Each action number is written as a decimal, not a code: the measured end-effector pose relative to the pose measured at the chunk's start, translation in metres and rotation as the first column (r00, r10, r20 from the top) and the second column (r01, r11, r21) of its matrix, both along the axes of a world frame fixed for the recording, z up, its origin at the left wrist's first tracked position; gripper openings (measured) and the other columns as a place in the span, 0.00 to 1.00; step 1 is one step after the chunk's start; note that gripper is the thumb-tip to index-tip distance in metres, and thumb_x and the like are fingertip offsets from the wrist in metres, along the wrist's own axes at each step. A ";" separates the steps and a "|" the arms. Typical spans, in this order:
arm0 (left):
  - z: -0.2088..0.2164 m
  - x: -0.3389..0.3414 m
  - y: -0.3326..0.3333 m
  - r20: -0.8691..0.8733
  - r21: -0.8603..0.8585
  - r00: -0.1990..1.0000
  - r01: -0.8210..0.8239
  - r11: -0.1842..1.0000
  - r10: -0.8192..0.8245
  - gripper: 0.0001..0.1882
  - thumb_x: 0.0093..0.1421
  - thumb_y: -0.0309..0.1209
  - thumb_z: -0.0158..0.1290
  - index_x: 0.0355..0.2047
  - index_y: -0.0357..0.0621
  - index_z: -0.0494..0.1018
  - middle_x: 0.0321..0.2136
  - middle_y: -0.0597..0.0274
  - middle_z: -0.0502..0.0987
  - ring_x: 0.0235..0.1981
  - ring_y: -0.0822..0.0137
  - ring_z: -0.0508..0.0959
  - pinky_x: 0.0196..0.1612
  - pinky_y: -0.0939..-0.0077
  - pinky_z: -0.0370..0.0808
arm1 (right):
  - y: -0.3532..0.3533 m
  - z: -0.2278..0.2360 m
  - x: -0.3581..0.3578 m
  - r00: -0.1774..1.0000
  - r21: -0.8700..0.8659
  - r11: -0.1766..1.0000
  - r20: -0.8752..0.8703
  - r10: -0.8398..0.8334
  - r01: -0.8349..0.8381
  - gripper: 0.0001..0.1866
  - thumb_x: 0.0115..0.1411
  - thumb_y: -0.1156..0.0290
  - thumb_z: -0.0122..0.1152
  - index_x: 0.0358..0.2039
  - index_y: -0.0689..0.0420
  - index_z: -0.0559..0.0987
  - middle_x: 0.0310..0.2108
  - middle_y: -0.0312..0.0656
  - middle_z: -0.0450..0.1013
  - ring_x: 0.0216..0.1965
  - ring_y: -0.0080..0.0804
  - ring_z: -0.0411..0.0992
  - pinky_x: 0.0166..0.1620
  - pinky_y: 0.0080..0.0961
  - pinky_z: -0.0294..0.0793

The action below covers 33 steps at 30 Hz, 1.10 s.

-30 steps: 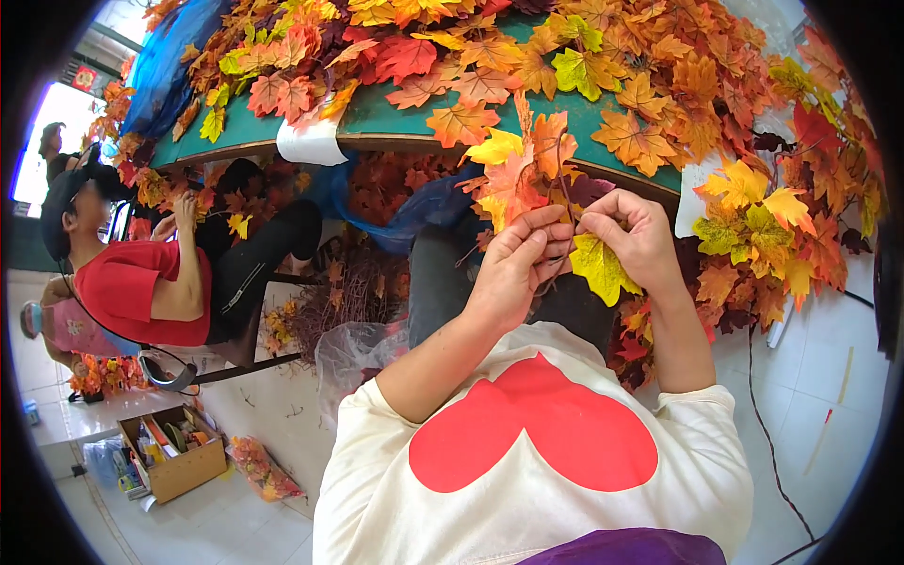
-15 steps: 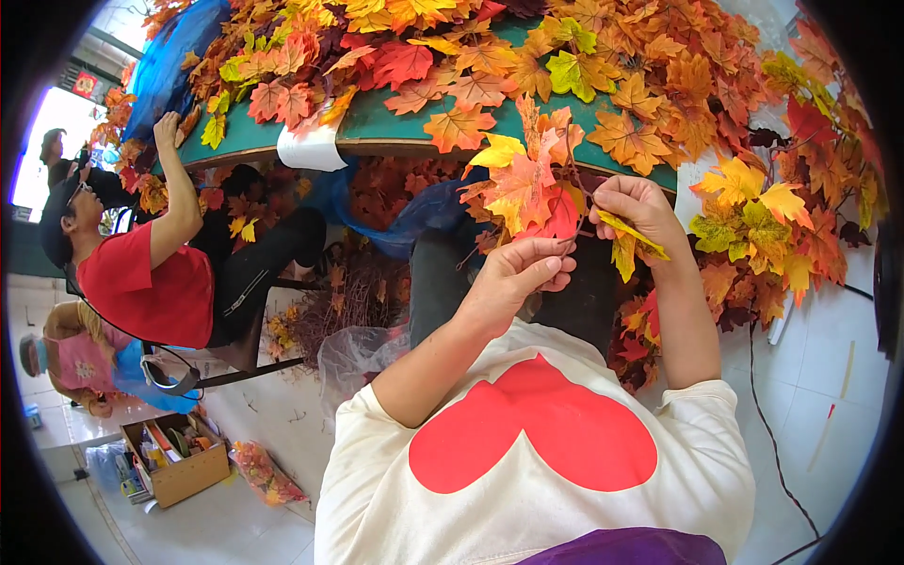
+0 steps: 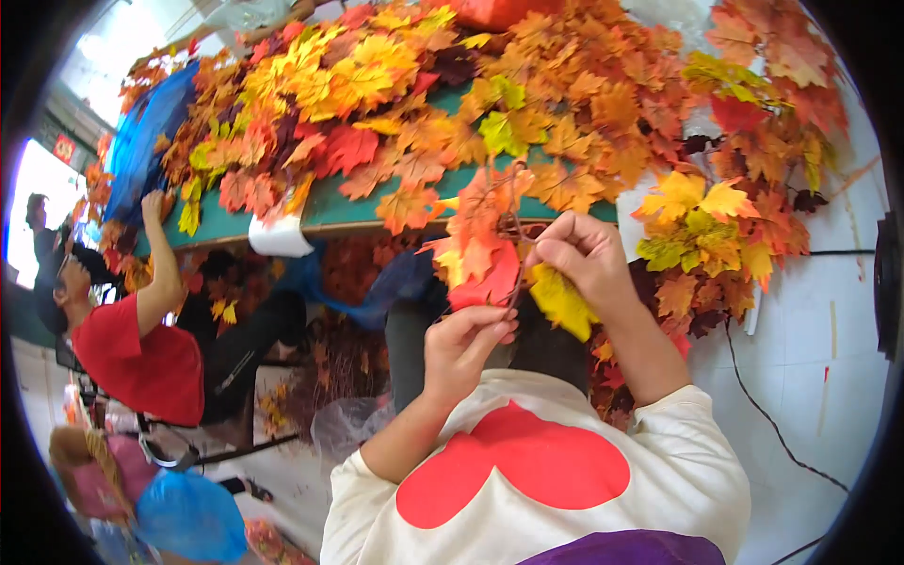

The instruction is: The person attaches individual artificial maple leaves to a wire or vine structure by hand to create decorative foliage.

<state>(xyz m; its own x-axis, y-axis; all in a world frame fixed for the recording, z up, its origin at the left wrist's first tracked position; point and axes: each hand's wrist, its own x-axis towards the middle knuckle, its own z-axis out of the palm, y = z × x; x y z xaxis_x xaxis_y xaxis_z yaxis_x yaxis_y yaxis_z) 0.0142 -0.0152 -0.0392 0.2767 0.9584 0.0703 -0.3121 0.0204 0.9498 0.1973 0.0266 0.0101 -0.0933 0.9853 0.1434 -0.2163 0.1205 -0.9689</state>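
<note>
The person's left hand (image 3: 466, 350) pinches, thumb against fingertips, the thin brown stem (image 3: 519, 271) of an orange-and-red artificial maple-leaf spray (image 3: 482, 247) at the near edge of a green-topped table (image 3: 341, 201), while the right hand (image 3: 586, 268), fingertips drawn together beside that stem, grips a yellow lobed artificial leaf (image 3: 563, 301).

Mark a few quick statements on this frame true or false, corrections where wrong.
1. The left grip holds a brown stem. True.
2. The loose-hanging yellow leaf is beside the left grip. False: the yellow leaf is just under the right grip.
3. The tabletop is red. False: the tabletop is green.
4. A co-worker at the left wears a red shirt. True.
</note>
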 end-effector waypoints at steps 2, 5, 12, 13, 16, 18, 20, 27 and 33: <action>0.004 -0.003 0.001 0.036 0.070 0.999 -0.001 0.998 -0.001 0.08 0.54 0.17 0.49 0.35 0.33 0.72 0.32 0.55 0.76 0.32 0.70 0.77 0.34 0.81 0.75 | -0.003 0.004 -0.006 1.000 0.162 0.986 -0.004 -0.026 0.026 0.04 0.54 0.75 0.56 0.28 0.61 0.73 0.25 0.35 0.73 0.26 0.15 0.69 0.31 0.13 0.69; 0.004 -0.004 -0.006 0.120 0.076 0.993 0.004 0.997 -0.013 0.08 0.54 0.16 0.48 0.35 0.33 0.71 0.32 0.55 0.76 0.31 0.70 0.76 0.33 0.81 0.75 | -0.002 0.006 -0.010 0.999 0.237 0.970 0.019 0.046 -0.049 0.03 0.55 0.74 0.56 0.28 0.60 0.74 0.25 0.34 0.73 0.26 0.14 0.70 0.31 0.13 0.69; -0.001 -0.010 -0.023 0.278 -0.033 0.960 0.038 0.999 -0.027 0.10 0.57 0.19 0.47 0.39 0.37 0.69 0.32 0.54 0.75 0.27 0.69 0.76 0.32 0.78 0.75 | 0.062 0.011 0.036 0.955 0.140 0.980 0.282 0.096 -0.140 0.07 0.57 0.71 0.54 0.33 0.60 0.75 0.28 0.36 0.73 0.29 0.19 0.72 0.34 0.17 0.71; 0.002 -0.009 -0.020 0.375 -0.162 0.926 0.016 0.987 0.047 0.10 0.58 0.20 0.46 0.40 0.38 0.69 0.32 0.54 0.75 0.27 0.69 0.76 0.32 0.77 0.75 | 0.082 0.005 0.057 0.963 0.151 0.987 0.255 -0.087 0.049 0.07 0.58 0.70 0.53 0.34 0.60 0.75 0.28 0.36 0.73 0.30 0.19 0.72 0.34 0.17 0.71; 0.009 -0.009 -0.010 0.478 -0.321 0.862 -0.005 0.947 0.167 0.10 0.59 0.24 0.46 0.41 0.40 0.69 0.31 0.59 0.74 0.26 0.71 0.74 0.30 0.77 0.74 | 0.141 -0.014 0.133 0.485 0.502 0.658 0.445 -0.753 0.561 0.12 0.56 0.66 0.53 0.36 0.60 0.75 0.31 0.44 0.74 0.33 0.32 0.73 0.37 0.27 0.71; 0.010 -0.009 -0.007 0.493 -0.347 0.853 0.012 0.938 0.171 0.10 0.59 0.25 0.46 0.42 0.40 0.68 0.31 0.61 0.74 0.26 0.73 0.74 0.30 0.78 0.73 | 0.164 -0.016 0.178 -0.004 0.669 0.358 0.474 -0.880 0.651 0.15 0.55 0.63 0.54 0.38 0.60 0.75 0.35 0.48 0.73 0.39 0.40 0.71 0.42 0.33 0.69; 0.011 -0.008 -0.004 0.484 -0.436 0.848 0.023 0.900 0.213 0.11 0.60 0.26 0.45 0.44 0.41 0.67 0.32 0.62 0.74 0.27 0.74 0.72 0.33 0.79 0.72 | 0.182 -0.025 0.211 -0.180 0.697 0.246 0.478 -0.860 0.674 0.16 0.54 0.62 0.55 0.38 0.60 0.75 0.37 0.50 0.73 0.42 0.43 0.70 0.44 0.35 0.68; 0.012 -0.006 0.004 0.512 -0.505 0.819 0.044 0.862 0.259 0.13 0.61 0.26 0.44 0.47 0.42 0.64 0.34 0.65 0.72 0.30 0.76 0.71 0.36 0.80 0.70 | 0.202 -0.035 0.233 -0.059 0.482 0.324 0.624 -0.780 0.814 0.14 0.49 0.55 0.59 0.28 0.51 0.80 0.28 0.45 0.75 0.33 0.43 0.73 0.37 0.35 0.70; 0.011 0.001 0.025 0.524 -0.475 0.824 0.072 0.877 0.216 0.15 0.59 0.26 0.47 0.47 0.43 0.64 0.33 0.67 0.71 0.33 0.74 0.74 0.38 0.79 0.72 | 0.146 0.022 0.196 0.044 0.859 0.298 0.308 -0.950 0.416 0.11 0.52 0.61 0.58 0.30 0.54 0.80 0.25 0.42 0.75 0.29 0.37 0.73 0.31 0.28 0.69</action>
